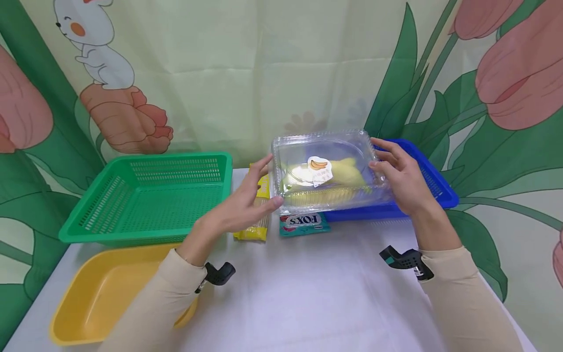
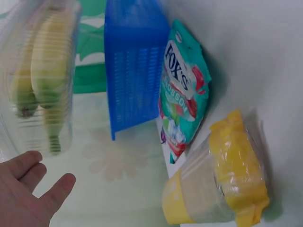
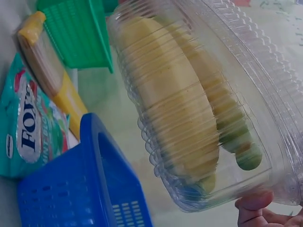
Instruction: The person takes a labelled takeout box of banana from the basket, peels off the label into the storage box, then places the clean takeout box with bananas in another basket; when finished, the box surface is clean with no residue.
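Observation:
A clear plastic clamshell box with yellow bananas and a banana sticker is held up over the blue basket, between my two hands. My left hand lies with straight fingers against the box's left end, thumb at its lower corner. My right hand grips the right end, fingers over the rim. The right wrist view shows the box close up, with a thumb tip under its edge. In the left wrist view my left hand sits just below the box.
A teal Fox's candy bag and a yellow-ended packet lie on the white table under the box. A green basket stands at the left, a yellow tray in front of it. A printed curtain hangs behind.

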